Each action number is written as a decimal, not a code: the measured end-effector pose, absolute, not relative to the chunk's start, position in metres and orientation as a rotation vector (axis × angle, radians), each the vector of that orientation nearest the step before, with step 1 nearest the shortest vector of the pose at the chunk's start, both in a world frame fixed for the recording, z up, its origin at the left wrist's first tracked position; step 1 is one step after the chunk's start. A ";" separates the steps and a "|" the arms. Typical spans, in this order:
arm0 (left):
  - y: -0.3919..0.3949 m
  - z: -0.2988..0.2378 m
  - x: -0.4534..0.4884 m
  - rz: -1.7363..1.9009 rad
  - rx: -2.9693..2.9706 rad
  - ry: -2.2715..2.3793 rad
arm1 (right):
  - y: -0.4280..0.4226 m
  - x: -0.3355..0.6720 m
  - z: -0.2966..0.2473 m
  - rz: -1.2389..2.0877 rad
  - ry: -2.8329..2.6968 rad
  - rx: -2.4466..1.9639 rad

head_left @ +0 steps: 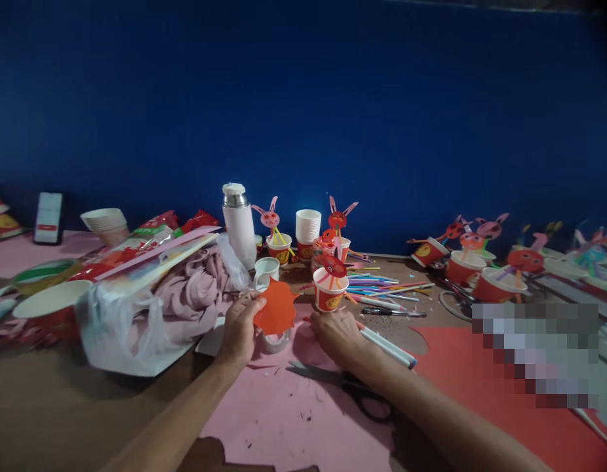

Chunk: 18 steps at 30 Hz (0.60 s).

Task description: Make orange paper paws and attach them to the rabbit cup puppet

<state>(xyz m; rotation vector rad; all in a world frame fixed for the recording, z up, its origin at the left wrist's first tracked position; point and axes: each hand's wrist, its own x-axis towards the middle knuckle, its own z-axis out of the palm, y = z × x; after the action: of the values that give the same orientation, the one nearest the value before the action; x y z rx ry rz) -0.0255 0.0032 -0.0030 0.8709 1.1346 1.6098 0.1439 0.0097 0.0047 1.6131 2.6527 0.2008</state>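
Note:
My left hand [242,328] pinches an orange paper cutout [276,308] with a jagged edge between thumb and fingers. It hangs in front of a roll of tape [276,341] and a whitish cup [267,267]. My right hand [335,331] is low over the pink paper [303,419], fingers curled down. What those fingers hold, if anything, is hidden. Just beyond it stands a red-and-white paper cup [329,298] with a red paper rabbit face [334,265]. Scissors [343,382] with black handles lie below my right wrist, and markers [389,346] rest beside it.
A plastic bag [131,337] with pink cloth and a white thermos [238,229] stand left. Behind are stacked cups [308,226] and rabbit-decorated cups. Coloured sticks [377,285], a pen [394,313] and red paper [485,380] lie right. A blue wall [303,98] closes the back.

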 end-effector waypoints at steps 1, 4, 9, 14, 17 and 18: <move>0.004 -0.003 -0.026 1.607 0.869 1.148 | 0.010 0.144 0.005 0.196 2.653 1.632; 0.004 0.000 -0.027 1.625 0.837 1.169 | 0.012 0.145 0.002 0.187 2.651 1.688; 0.004 0.005 -0.030 1.669 0.744 1.256 | 0.011 0.147 -0.001 0.173 2.639 1.764; 0.006 -0.001 -0.032 1.678 0.738 1.228 | 0.011 0.148 0.000 0.153 2.675 1.780; 0.009 -0.008 -0.034 1.685 0.738 1.178 | 0.011 0.150 0.000 0.157 2.713 1.799; 0.011 -0.009 -0.035 1.686 0.741 1.174 | 0.011 0.150 0.000 0.163 2.733 1.797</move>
<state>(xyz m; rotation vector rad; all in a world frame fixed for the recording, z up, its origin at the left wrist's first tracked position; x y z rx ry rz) -0.0346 0.0107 -0.0092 0.7414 1.1743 1.6864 0.1499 0.0108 0.0004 1.7966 2.7330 0.1627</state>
